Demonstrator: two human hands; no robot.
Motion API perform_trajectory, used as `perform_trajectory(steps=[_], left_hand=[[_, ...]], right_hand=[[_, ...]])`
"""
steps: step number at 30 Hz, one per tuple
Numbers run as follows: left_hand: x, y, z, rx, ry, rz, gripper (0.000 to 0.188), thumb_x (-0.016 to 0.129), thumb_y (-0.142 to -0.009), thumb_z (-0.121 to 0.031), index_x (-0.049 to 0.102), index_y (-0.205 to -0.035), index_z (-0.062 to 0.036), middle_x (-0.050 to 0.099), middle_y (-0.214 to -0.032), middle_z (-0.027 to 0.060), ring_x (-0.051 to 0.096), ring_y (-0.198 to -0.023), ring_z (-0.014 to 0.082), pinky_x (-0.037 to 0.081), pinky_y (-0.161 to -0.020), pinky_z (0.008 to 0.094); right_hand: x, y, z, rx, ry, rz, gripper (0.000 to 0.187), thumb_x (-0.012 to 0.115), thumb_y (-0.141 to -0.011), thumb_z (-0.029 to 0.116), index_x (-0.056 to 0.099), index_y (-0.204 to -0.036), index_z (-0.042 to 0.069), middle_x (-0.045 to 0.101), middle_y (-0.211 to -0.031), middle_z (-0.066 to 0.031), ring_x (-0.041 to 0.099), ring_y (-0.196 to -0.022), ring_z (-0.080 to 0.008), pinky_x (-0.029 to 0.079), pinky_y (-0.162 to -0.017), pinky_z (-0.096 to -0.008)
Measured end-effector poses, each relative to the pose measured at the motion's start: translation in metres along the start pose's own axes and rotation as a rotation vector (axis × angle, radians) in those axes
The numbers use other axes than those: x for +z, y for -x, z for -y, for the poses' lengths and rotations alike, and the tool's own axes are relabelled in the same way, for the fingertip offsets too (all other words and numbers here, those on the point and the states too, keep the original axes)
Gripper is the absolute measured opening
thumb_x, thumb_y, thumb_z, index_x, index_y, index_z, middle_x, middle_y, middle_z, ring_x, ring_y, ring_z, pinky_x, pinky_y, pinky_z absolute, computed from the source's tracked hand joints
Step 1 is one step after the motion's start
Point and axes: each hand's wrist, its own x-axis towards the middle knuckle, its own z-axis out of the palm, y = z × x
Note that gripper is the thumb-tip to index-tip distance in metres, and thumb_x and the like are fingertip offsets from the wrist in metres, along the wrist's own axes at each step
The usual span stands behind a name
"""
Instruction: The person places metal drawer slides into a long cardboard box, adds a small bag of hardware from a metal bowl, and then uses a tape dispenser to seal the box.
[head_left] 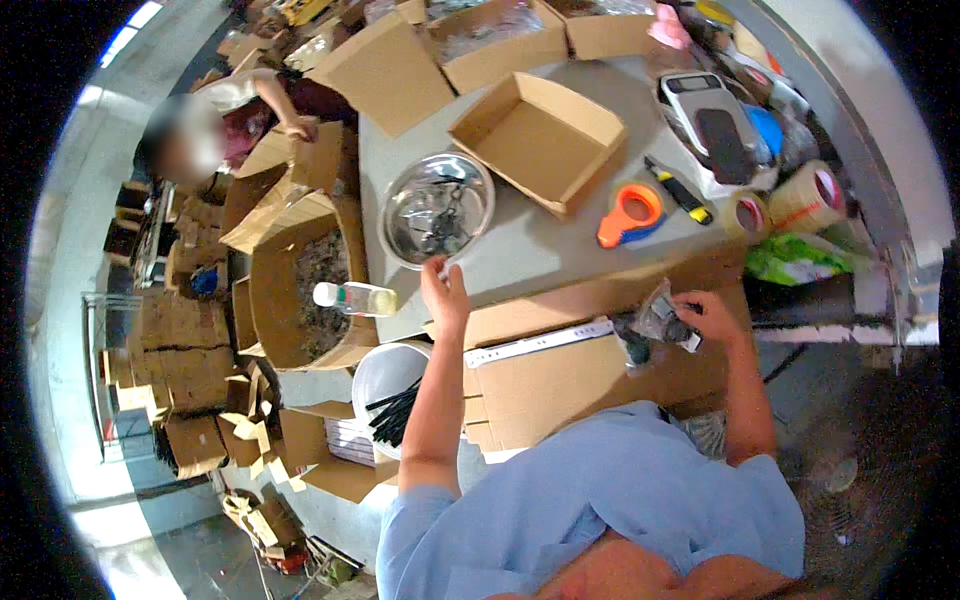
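My left hand is at the near rim of a round metal bowl, its fingers drawn together in a pinch. Whatever lies between those fingertips is too small to make out. Inside the bowl are small dark pieces and clear plastic. Over flat cardboard close to my body, my right hand grips a clear plastic bag with dark contents. A white strip with holes lies on the cardboard, left of the bag.
An open cardboard tray, an orange tape dispenser, a utility knife and a white scale share the grey table. A bottle stands at its left edge, by a large carton. Another person's hand touches a box.
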Motion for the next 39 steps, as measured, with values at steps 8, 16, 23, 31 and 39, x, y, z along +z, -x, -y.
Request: perform_trajectory(steps=[8,16,23,31,39], left_hand=[[0.002,-0.121,0.076,-0.247,-0.429,0.310,0.059,0.067,-0.073,-0.023,0.039,-0.119,0.0002,0.055,-0.106,0.0264,0.053,-0.099,0.0407,0.042,-0.086,0.0438],[0.010,-0.117,-0.032,-0.253,-0.762,0.504,0.105,0.074,-0.063,-0.028,0.004,-0.138,-0.0051,0.053,-0.112,0.0284,0.056,-0.100,0.0399,0.047,-0.085,0.0428],[-0.056,-0.115,-0.040,-0.517,0.168,0.635,0.075,0.062,-0.075,-0.027,0.022,-0.134,-0.0028,0.055,-0.099,0.0133,0.057,-0.075,0.0172,0.046,-0.065,0.0271],[0.003,0.099,-0.089,-0.034,0.226,0.920,0.073,0.075,-0.065,-0.010,0.033,-0.125,-0.0047,0.050,-0.100,0.0081,0.051,-0.087,0.0176,0.046,-0.070,0.0300],[0.014,0.168,-0.123,0.042,0.060,1.031,0.059,0.070,-0.075,-0.022,0.042,-0.122,0.0004,0.049,-0.120,0.0173,0.049,-0.109,0.0306,0.045,-0.087,0.0395]], right_hand=[[0.039,-0.007,0.009,-0.046,0.310,-0.259,0.053,0.069,-0.073,0.023,0.046,-0.118,0.008,0.042,-0.121,-0.0197,0.040,-0.112,-0.0372,0.034,-0.097,-0.0439],[0.028,0.015,0.006,-0.005,0.351,-0.493,0.055,0.068,-0.074,0.022,0.045,-0.120,0.004,0.038,-0.126,-0.0186,0.036,-0.118,-0.0370,0.031,-0.100,-0.0453],[0.031,0.014,0.064,-0.042,0.371,-0.416,0.048,0.066,-0.075,0.023,0.050,-0.115,0.001,0.043,-0.124,-0.0216,0.042,-0.114,-0.0385,0.034,-0.098,-0.0444],[0.128,0.028,0.136,0.122,-0.959,0.068,0.052,0.051,-0.090,0.017,0.025,-0.135,0.011,0.045,-0.116,-0.0080,0.047,-0.104,-0.0168,0.046,-0.085,-0.0351],[0.063,0.026,-0.002,0.003,-0.328,-0.717,0.070,0.063,-0.081,0.041,0.037,-0.129,-0.003,0.050,-0.122,-0.0189,0.046,-0.114,-0.0301,0.035,-0.098,-0.0369]])
